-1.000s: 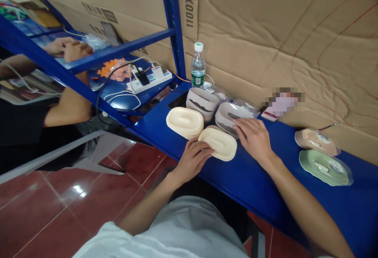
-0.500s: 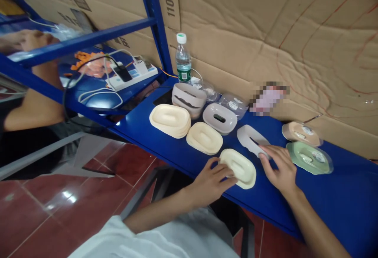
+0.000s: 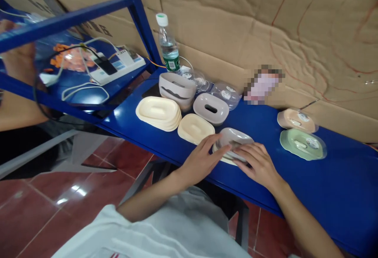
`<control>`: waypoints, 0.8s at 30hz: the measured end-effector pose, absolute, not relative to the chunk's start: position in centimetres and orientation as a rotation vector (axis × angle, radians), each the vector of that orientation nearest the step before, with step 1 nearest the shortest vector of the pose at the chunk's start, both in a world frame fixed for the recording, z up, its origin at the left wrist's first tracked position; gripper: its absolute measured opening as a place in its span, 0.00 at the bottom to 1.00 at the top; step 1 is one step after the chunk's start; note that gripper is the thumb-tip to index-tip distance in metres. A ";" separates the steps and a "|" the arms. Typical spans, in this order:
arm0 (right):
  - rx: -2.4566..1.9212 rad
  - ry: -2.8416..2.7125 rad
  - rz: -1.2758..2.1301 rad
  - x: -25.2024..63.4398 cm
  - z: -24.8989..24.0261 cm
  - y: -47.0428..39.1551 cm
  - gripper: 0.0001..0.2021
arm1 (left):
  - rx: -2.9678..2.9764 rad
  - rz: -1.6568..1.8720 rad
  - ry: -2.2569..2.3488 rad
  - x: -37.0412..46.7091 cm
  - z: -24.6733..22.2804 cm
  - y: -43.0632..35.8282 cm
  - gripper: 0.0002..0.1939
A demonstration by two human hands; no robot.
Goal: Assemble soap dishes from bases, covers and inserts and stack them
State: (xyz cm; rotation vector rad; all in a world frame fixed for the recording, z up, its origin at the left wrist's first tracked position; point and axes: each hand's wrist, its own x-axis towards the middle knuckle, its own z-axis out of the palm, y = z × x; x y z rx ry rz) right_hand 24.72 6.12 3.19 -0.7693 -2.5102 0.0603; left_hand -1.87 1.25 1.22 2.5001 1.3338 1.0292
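A grey oval piece [image 3: 233, 135] lies over a cream oval tray near the table's front edge. My left hand [image 3: 203, 157] touches its left side, thumb and fingers apart around the rim. From the right, my right hand [image 3: 258, 163] rests on the same piece with its fingers closed over the edge. To the left sit a cream tray [image 3: 195, 129] and a stack of cream trays [image 3: 158, 110]. Behind them are a grey tray with a dark slot [image 3: 211, 109] and stacked grey rings [image 3: 177, 89].
A water bottle [image 3: 169, 47] and clear plastic covers [image 3: 226, 94] stand along the cardboard wall. Packed peach [image 3: 295, 121] and green [image 3: 301, 143] boxes lie at the right. Another person's arm shows at the left, behind the blue frame [image 3: 65, 18].
My right hand has moved left with the grey piece, which now lies over the cream tray. My left hand now touches the grey piece. The view has shifted.
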 end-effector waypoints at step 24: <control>-0.952 -2.578 0.172 25.7 1.4 7.6 0.36 | 2.750 0.809 1.270 -3.2 0.5 1.5 0.19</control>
